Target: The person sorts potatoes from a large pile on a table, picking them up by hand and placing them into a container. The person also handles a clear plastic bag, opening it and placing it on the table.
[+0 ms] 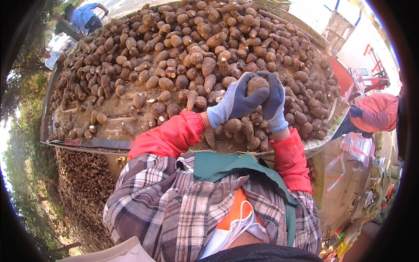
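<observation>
Both my hands wear blue knit gloves with darker coated palms and fingers. Between them they clasp one round, brown, hairy taro corm (258, 85) above the pile. My left hand (244, 96) wraps its left and lower side, with the thumb across the front. My right hand (274, 95) cups it from the right, and its fingers meet the left ones at the far side. Below and around the hands lie many loose taro corms (209, 65), some with pale cut ends. A few more corms (247, 127) sit between my wrists at the near edge.
The corms rest on a broad sorting table (121, 113) with a raised rim. Another heap of corms (85, 183) lies at lower left. People (85, 18) stand at the far left, and a person in red (376, 113) at right. Beyond the right end is a platform scale (365, 73).
</observation>
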Available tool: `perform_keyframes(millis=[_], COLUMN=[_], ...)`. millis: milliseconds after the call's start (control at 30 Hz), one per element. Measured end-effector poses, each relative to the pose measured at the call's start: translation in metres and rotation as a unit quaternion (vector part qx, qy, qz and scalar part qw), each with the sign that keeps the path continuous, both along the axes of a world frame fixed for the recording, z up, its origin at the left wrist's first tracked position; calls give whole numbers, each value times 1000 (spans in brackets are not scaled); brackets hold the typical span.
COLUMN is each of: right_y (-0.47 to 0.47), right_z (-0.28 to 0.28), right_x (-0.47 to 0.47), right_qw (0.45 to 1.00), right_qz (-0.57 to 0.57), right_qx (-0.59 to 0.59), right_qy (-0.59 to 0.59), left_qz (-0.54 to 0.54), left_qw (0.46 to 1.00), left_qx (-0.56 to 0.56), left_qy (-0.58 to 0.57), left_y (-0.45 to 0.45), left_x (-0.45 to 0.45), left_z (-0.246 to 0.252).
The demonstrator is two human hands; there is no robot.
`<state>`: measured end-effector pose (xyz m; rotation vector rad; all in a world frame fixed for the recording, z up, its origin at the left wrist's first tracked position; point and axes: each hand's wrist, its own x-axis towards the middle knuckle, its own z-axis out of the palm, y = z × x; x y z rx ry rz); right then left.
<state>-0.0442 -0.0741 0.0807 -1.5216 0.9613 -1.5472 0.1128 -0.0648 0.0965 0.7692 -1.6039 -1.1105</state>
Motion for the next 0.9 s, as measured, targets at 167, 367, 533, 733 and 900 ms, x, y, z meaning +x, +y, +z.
perform_keyframes(millis=[167,367,533,733,900], right_y=[-16,-28,-28,-39,-41], right_z=[-7,-22,-12,-14,-22], right_x=[5,-3,-26,-48,-61], right_qw=[962,976,963,900,916], right_qz=[-102,137,147,79,80], right_qx=[-153,158,127,183,184], right_qy=[203,-54,-188,-388,-347], left_qz=[83,-20,3,132,180], left_qw=[967,954,953,941,775], left_qx=[-211,-206,-155,-160,-104], left_qy=[-119,-218,-260,-269,-596], left_y=[-12,-41,-82,-216,-310], left_x=[5,28,14,-26,-45], left_z=[-1,14,26,33,-17])
